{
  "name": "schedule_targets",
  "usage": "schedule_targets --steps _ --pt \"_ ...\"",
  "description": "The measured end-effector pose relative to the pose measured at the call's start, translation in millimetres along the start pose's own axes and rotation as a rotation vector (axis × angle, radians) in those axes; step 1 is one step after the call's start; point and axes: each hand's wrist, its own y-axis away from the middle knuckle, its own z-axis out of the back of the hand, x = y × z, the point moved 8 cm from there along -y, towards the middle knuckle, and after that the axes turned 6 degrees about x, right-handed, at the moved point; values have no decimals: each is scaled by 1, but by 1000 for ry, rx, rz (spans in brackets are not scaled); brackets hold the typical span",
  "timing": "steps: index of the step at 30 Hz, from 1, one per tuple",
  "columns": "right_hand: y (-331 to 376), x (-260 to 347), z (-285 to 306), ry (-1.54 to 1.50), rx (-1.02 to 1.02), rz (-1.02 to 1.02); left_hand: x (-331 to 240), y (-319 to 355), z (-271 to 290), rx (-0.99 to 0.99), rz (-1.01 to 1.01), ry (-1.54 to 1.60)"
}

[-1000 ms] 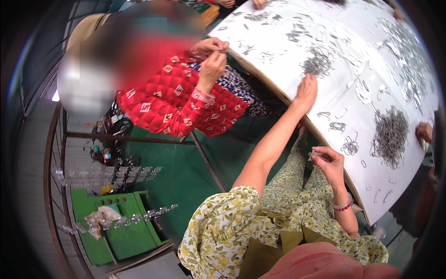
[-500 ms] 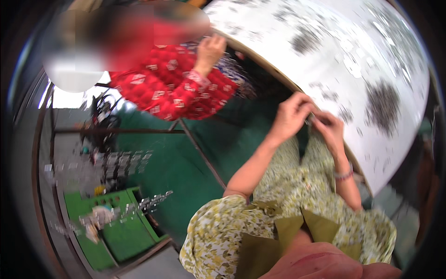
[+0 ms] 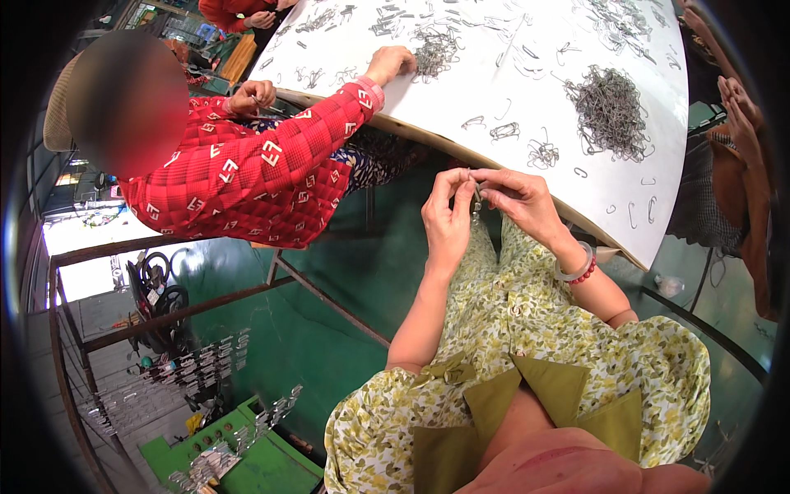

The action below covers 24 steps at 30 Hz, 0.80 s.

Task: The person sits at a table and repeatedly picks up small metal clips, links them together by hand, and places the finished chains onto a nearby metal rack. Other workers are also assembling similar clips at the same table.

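Note:
Just off the table edge, my left hand (image 3: pixel 448 216) and my right hand (image 3: pixel 523 202) meet at the fingertips. Both are closed in a pinch on a small metal clip (image 3: pixel 476 202), which hangs between the fingers and is mostly covered by them. On the white table (image 3: pixel 527 90) beyond lie loose bent-wire clips. The nearest are a small cluster (image 3: pixel 542 153) and a large dark pile of wire hooks (image 3: pixel 610 113). A few single hooks (image 3: pixel 632 214) are scattered to the right of my hands.
At my left a co-worker in a red jacket (image 3: pixel 271 156) reaches to another pile of clips (image 3: pixel 436 53). Further people sit at the far left and right. The wooden table edge (image 3: pixel 461 155) runs close to my hands. A green machine (image 3: pixel 271 461) stands lower left, beside a metal frame (image 3: pixel 189 315).
The view has shifted and sharpened. My hands remain together, now a bit further from the table edge. The co-worker's arm has stretched out over the table to a pile of clips.

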Motion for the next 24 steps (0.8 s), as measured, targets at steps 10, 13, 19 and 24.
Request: schedule_targets --steps 10,13,19,24 --pt "-132 -67 179 770 -303 36 13 1 6 76 51 -54" --pt "-159 -91 180 1175 -155 19 19 0 15 31 49 -82" --pt "-168 -123 210 406 -303 -285 17 -12 8 85 60 -89" --pt "-125 -73 125 417 -138 -123 14 -19 8 84 32 -83"
